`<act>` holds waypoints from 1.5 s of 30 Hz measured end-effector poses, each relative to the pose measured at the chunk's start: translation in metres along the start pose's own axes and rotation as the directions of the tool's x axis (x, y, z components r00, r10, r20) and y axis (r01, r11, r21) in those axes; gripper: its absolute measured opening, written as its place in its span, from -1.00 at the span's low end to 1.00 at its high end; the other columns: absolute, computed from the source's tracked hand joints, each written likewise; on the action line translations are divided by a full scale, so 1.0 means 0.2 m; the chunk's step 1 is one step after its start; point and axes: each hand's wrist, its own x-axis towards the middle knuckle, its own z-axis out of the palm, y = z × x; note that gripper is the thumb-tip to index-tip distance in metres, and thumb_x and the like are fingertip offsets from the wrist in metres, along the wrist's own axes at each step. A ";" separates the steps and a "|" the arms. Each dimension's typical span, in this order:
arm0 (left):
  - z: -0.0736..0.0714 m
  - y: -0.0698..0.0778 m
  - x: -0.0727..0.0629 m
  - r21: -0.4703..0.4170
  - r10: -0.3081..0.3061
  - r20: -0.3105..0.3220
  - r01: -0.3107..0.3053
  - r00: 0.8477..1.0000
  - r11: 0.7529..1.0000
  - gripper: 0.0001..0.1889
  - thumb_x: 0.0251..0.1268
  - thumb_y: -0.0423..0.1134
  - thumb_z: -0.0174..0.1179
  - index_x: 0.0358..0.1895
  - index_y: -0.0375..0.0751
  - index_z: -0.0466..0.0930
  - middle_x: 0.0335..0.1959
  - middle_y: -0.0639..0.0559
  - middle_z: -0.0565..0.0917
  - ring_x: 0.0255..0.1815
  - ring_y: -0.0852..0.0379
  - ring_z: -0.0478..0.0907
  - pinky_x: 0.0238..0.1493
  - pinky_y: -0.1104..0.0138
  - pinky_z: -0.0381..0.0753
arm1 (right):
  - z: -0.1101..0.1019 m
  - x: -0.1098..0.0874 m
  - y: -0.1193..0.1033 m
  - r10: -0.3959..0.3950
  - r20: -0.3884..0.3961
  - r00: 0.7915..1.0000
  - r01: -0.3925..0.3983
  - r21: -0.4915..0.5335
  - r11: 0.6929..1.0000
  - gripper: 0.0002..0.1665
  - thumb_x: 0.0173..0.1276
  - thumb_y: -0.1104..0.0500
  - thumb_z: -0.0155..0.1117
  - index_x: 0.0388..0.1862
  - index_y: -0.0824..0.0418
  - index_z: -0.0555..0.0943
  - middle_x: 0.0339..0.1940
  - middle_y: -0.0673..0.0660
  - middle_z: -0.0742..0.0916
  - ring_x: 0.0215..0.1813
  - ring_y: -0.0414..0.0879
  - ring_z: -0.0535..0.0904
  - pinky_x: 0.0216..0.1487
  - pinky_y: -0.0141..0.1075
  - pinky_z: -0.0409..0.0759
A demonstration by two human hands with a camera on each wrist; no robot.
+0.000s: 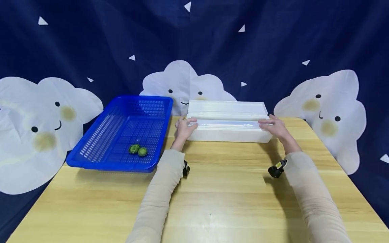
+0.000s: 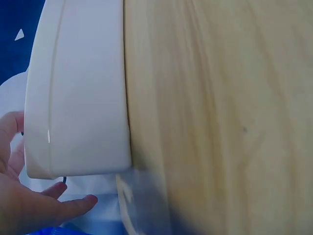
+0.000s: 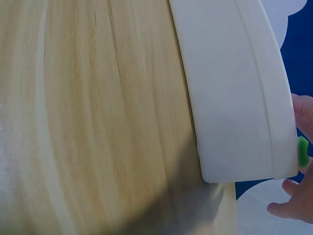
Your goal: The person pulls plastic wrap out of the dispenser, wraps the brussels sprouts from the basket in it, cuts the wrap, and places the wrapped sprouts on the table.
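A long white cling film dispenser point(image 1: 229, 135) rests on the table with its lid point(image 1: 226, 107) raised at the back. Clear shiny cling film point(image 1: 228, 124) runs along its opening. At the left end, my left hand point(image 1: 183, 128) reaches over the top and pinches at the film with thumb and forefinger. My right hand point(image 1: 276, 126) does likewise at the right end. In the left wrist view the lower fingers point(image 2: 73, 205) spread beside the dispenser's corner; its white wall hides the fingertips above. A green slider point(image 3: 303, 152) shows near the right fingers.
To the left stands a blue plastic basket point(image 1: 118, 165) holding two small green round vegetables point(image 1: 142, 151). The wooden table point(image 1: 225, 199) extends in front of the dispenser. Behind hangs a dark blue curtain point(image 1: 212, 40) with white clouds.
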 end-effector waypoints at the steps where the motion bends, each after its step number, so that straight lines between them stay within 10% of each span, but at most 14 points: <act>1: 0.00 0.00 0.00 -0.008 -0.005 -0.015 0.005 1.000 1.000 -0.76 0.12 -0.24 0.22 -0.16 -0.25 0.66 0.22 -0.27 0.38 0.37 -0.17 0.02 0.33 0.06 -0.10 | 0.01 0.01 0.00 -0.010 -0.018 1.000 0.009 -0.019 1.000 -0.52 0.28 0.16 0.16 0.04 0.52 0.46 0.39 0.48 0.04 0.39 0.41 -0.21 0.34 0.15 -0.23; 23: 0.02 -0.01 0.06 -0.108 0.082 -0.244 -0.111 0.966 0.988 -0.88 0.08 -0.35 0.26 -0.38 -0.38 0.68 0.01 -0.16 0.58 0.14 -0.12 0.39 0.27 0.19 0.12 | 0.09 0.07 0.02 -0.248 -0.278 0.928 0.210 -0.162 0.964 -0.79 0.18 0.32 0.25 -0.42 0.54 0.56 -0.07 0.46 0.49 0.06 0.31 0.26 0.08 0.04 0.13; 32: 0.03 0.05 0.11 -0.107 0.054 -0.243 -0.082 0.969 0.991 -0.85 0.12 -0.29 0.24 -0.32 -0.33 0.69 -0.20 -0.14 0.67 -0.13 -0.03 0.49 0.07 0.27 0.27 | 0.03 0.10 0.01 -0.177 -0.299 0.938 0.130 -0.171 0.977 -0.80 0.28 0.23 0.18 -0.37 0.39 0.60 -0.43 0.29 0.64 -0.53 -0.24 0.34 -0.47 -0.43 0.27; 37: 0.03 0.08 0.12 -0.163 0.032 -0.255 -0.075 0.966 0.984 -0.87 0.13 -0.30 0.24 -0.35 -0.32 0.69 -0.33 -0.13 0.69 -0.39 0.02 0.44 -0.32 0.37 0.34 | 0.00 0.12 0.01 -0.156 -0.278 0.948 0.134 -0.095 0.986 -0.79 0.27 0.25 0.19 -0.37 0.44 0.60 -0.45 0.26 0.66 -0.52 -0.37 0.42 -0.47 -0.57 0.35; 45: 0.03 0.11 0.13 -0.287 0.004 -0.261 -0.081 0.965 0.954 -0.88 0.17 -0.36 0.19 -0.36 -0.39 0.65 -0.36 -0.21 0.67 -0.39 0.08 0.51 -0.40 0.47 0.42 | 0.00 0.11 0.04 -0.277 -0.191 0.942 0.283 0.006 0.959 -0.68 0.11 0.47 0.25 -0.12 0.57 0.51 -0.32 0.40 0.59 -0.41 -0.51 0.38 -0.36 -0.68 0.36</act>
